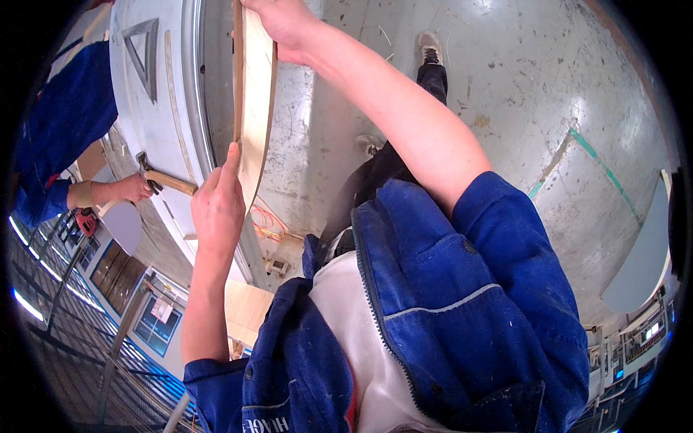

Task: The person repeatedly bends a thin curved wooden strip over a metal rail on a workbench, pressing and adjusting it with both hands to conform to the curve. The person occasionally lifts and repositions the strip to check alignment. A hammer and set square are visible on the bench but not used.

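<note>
A long, pale wooden strip [258, 94] stands on edge beside a white and grey metal-edged panel [162, 115]. At the top of the view, my right hand [285, 29] is closed round the strip's far part; its fingertips are partly cut off or hidden. Closer to me, my left hand [219, 206] grips the strip's near part, one finger stretched along its edge and the others curled. A claw hammer [172, 182] with a wooden handle lies across the panel's edge, just left of my left hand. Near its head is a co-worker's hand [132, 189].
A co-worker's blue sleeve [68, 108] reaches in from the left. Orange cable [266, 220] lies on the grey floor below the strip. A plywood sheet [245, 310] is near my left elbow. A pale curved board [642, 252] stands at the far right.
</note>
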Demonstrator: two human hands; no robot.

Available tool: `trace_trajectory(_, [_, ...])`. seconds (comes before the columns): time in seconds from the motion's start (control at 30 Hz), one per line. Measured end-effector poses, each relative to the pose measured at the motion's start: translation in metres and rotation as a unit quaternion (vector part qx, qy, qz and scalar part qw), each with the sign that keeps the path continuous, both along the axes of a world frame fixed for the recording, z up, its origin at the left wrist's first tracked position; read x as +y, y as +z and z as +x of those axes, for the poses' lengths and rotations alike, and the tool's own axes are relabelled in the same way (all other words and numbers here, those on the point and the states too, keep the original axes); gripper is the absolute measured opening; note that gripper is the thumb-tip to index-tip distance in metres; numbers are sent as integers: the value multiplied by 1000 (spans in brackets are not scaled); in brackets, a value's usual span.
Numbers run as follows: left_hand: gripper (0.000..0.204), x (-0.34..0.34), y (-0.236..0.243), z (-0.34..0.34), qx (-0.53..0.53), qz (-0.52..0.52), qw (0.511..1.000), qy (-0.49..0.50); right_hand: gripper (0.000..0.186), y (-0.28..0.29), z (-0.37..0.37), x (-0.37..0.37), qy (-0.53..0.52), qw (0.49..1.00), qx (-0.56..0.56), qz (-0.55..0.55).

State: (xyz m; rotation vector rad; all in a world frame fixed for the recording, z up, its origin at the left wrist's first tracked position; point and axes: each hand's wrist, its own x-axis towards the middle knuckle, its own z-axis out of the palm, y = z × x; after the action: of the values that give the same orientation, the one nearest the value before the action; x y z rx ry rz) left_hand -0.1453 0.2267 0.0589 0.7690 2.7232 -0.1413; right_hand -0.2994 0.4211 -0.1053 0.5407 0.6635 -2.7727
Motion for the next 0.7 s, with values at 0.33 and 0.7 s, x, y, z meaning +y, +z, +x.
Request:
trace_trajectory(0.33, [68,-24,3,16,-10,-30,999,-8,49,5,-2,8,25,999,-17,25])
trace_trajectory(0.7, [67,-67,8,42,-10,-64,997,-31,41,-8,-8,2,63,998,-27,-13])
